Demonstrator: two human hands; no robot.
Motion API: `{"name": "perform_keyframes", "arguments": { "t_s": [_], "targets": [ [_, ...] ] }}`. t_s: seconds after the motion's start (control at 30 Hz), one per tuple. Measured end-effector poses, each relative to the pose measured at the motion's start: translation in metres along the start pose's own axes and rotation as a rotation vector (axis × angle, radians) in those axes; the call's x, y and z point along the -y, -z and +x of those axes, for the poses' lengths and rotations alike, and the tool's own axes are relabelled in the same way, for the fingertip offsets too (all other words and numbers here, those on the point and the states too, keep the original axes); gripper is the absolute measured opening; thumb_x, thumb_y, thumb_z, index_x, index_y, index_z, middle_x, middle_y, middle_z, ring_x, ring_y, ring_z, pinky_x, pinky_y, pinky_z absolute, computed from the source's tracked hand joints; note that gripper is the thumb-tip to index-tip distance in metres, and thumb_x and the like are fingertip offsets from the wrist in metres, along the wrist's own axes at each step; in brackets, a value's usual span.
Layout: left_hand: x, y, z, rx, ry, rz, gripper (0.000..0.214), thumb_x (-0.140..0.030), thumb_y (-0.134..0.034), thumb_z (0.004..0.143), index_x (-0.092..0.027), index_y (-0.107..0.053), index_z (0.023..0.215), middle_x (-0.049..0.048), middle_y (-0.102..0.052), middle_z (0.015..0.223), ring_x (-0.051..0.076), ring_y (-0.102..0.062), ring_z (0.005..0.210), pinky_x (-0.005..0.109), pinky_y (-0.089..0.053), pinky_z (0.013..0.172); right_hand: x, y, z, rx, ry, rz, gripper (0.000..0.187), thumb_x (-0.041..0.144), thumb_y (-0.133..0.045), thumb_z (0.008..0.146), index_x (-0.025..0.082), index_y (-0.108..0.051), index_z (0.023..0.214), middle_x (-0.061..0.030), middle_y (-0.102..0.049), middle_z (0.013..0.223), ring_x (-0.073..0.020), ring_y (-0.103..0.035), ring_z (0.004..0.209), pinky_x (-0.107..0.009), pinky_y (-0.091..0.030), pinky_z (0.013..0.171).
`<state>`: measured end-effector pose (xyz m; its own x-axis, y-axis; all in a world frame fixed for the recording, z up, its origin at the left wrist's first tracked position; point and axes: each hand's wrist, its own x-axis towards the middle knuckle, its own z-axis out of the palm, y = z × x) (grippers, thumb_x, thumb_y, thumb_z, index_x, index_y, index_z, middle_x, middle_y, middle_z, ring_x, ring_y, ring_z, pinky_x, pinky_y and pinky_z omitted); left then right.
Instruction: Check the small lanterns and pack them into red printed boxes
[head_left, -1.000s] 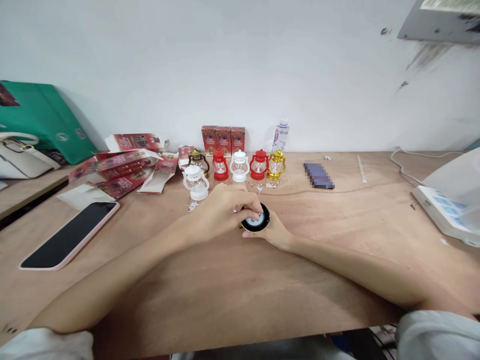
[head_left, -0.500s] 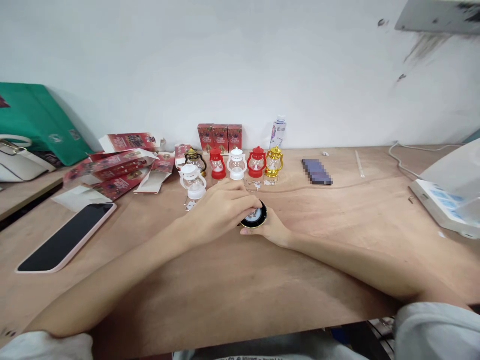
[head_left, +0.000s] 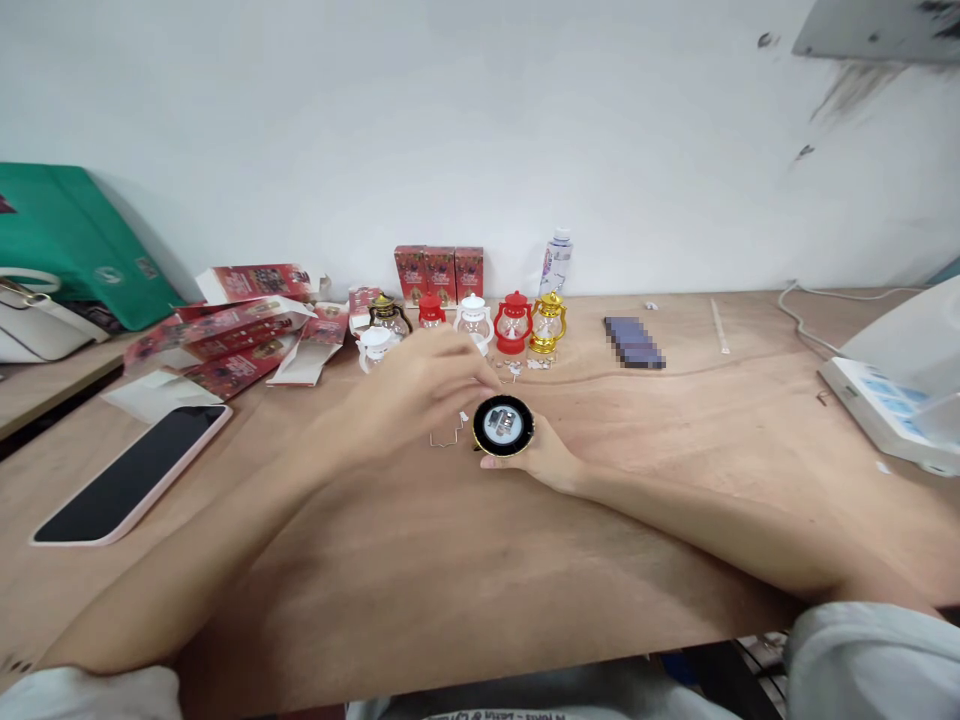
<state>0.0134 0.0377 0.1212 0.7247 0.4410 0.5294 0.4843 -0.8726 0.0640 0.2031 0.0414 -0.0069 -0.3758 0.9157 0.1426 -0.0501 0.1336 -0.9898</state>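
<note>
My right hand is closed around a small black and gold lantern. Its round underside faces up, with a black rim about a pale disc and small parts in the middle. My left hand hangs just left of and above it, clear of the base. Its fingers are bent together in a pinch and slightly blurred; whatever they may hold is too small to name. On the table under that hand lies a thin bent wire with a small white piece beside it.
Behind my hands stand a white lantern, a red lantern, a gold lantern and several others. Opened red boxes and a phone lie at left. A bottle stands by the wall; a power strip is at right.
My left hand has lifted off the lantern's base and moved up and left, uncovering the base and the wire. My right hand has stayed put with the lantern.
</note>
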Motion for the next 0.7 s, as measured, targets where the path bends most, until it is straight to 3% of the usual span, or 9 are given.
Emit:
{"name": "perform_keyframes", "arguments": {
  "t_s": [0.1, 0.23, 0.33, 0.47, 0.7],
  "targets": [
    [0.021, 0.008, -0.001, 0.106, 0.202, 0.063, 0.016, -0.023, -0.055, 0.09, -0.017, -0.069, 0.086, 0.0041, -0.068, 0.085, 0.017, -0.059, 0.082, 0.027, -0.042, 0.073, 0.0, 0.0, -0.001, 0.002, -0.009, 0.026, 0.052, 0.027, -0.087, 0.048, 0.02, -0.061, 0.093, -0.0045, -0.07, 0.098, -0.0254, -0.062, 0.105, -0.042, -0.048, 0.094],
    [0.049, -0.007, -0.004, 0.6, 0.36, 0.119, 0.012, -0.017, -0.059, 0.083, -0.019, -0.071, 0.081, 0.001, -0.072, 0.082, 0.016, -0.063, 0.077, 0.025, -0.041, 0.069, 0.001, 0.0, -0.001, -0.013, -0.004, 0.026, 0.052, 0.027, -0.086, 0.048, 0.02, -0.062, 0.094, -0.0048, -0.07, 0.101, -0.0262, -0.061, 0.11, -0.043, -0.047, 0.096],
    [0.057, -0.029, -0.007, 0.772, 0.403, 0.18, 0.01, -0.02, -0.062, 0.08, -0.02, -0.072, 0.081, 0.0017, -0.073, 0.084, 0.018, -0.065, 0.078, 0.025, -0.039, 0.065, 0.001, -0.001, -0.001, -0.032, -0.003, 0.011, 0.052, 0.027, -0.087, 0.047, 0.02, -0.063, 0.093, -0.0045, -0.069, 0.103, -0.0258, -0.061, 0.109, -0.043, -0.046, 0.098],
    [0.056, -0.047, -0.01, 0.827, 0.414, 0.24, 0.01, -0.018, -0.063, 0.075, -0.02, -0.073, 0.074, 0.0028, -0.074, 0.08, 0.02, -0.066, 0.076, 0.026, -0.039, 0.062, 0.002, -0.001, -0.002, -0.03, -0.014, 0.002, 0.049, 0.025, -0.086, 0.048, 0.02, -0.063, 0.09, -0.0048, -0.069, 0.104, -0.0253, -0.061, 0.109, -0.043, -0.045, 0.099],
    [0.066, -0.059, -0.016, 0.767, 0.411, 0.282, 0.013, -0.013, -0.06, 0.072, -0.018, -0.072, 0.076, 0.0061, -0.072, 0.078, 0.021, -0.067, 0.075, 0.026, -0.041, 0.06, 0.003, -0.001, -0.002, -0.017, -0.031, -0.004, 0.05, 0.026, -0.086, 0.049, 0.019, -0.063, 0.093, -0.0052, -0.069, 0.105, -0.0248, -0.061, 0.108, -0.042, -0.046, 0.098]
  ]
}}
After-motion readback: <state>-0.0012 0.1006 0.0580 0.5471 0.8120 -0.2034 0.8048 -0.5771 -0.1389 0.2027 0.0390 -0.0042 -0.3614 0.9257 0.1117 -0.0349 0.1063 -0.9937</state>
